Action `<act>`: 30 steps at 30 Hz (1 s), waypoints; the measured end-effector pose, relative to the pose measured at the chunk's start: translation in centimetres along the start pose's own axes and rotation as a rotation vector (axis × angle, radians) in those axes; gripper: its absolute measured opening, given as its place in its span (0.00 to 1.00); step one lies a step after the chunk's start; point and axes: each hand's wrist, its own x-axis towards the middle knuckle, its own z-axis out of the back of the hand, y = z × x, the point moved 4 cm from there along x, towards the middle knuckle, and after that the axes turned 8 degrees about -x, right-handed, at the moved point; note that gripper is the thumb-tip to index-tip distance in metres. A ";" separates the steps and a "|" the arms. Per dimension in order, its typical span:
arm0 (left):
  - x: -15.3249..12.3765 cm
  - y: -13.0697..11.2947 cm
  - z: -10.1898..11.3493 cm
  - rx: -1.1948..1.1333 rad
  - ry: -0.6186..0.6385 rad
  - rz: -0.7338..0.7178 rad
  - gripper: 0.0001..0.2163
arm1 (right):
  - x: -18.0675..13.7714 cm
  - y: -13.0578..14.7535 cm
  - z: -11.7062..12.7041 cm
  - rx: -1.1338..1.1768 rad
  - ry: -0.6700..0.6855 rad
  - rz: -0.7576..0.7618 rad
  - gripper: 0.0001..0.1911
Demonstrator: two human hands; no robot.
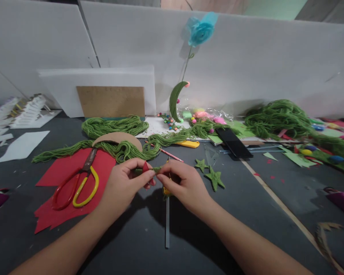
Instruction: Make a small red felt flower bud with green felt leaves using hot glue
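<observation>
My left hand is closed in a pinch on a small piece of folded red paper. A short length of green yarn runs from it to the fingertips of my right hand, which pinch the yarn's other end. Below the right fingers a small yellow item is partly hidden, and a narrow grey strip lies under it on the table. Two green stars rest just right of my right hand. Scissors with red and yellow handles lie on red paper to the left.
Green yarn bundles lie behind my hands, with another heap at right. A cardboard piece, yellow cutter and black phone are nearby. A green crescent with a blue flower stands against the white panel.
</observation>
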 end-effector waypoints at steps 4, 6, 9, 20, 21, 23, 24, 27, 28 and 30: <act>0.3 0.5 0.4 0.071 -0.063 0.055 0.06 | -1.1 1.7 -0.3 -0.512 -0.101 0.330 0.11; 0.4 0.7 0.4 0.131 -0.046 0.076 0.06 | -1.4 1.9 -0.5 -0.644 -0.080 0.399 0.12; 0.3 0.8 0.1 0.316 0.019 0.063 0.06 | -1.2 1.9 -0.3 -0.665 -0.038 0.409 0.11; -0.6 -0.7 -1.6 0.597 0.405 -0.243 0.07 | 0.1 -1.5 0.4 0.524 0.522 -0.447 0.05; -0.7 -0.8 -1.7 0.576 0.418 -0.260 0.06 | 0.0 -1.6 0.2 0.628 0.546 -0.491 0.04; -0.8 -0.9 -1.7 0.519 0.414 -0.272 0.05 | -0.2 -1.8 -0.3 0.746 0.560 -0.545 0.04; -0.9 -1.0 -1.7 0.482 0.399 -0.267 0.05 | -0.2 -1.8 -0.6 0.772 0.554 -0.556 0.04; -0.6 -0.7 -1.4 0.313 0.300 -0.171 0.06 | -0.3 -1.7 -1.1 0.801 0.489 -0.567 0.05; -0.4 -0.5 -1.3 0.236 0.254 -0.120 0.05 | -0.2 -1.6 -1.2 0.805 0.462 -0.573 0.05; 0.0 0.2 -0.9 0.076 0.172 -0.017 0.04 | -0.1 -1.4 -1.1 0.775 0.382 -0.568 0.06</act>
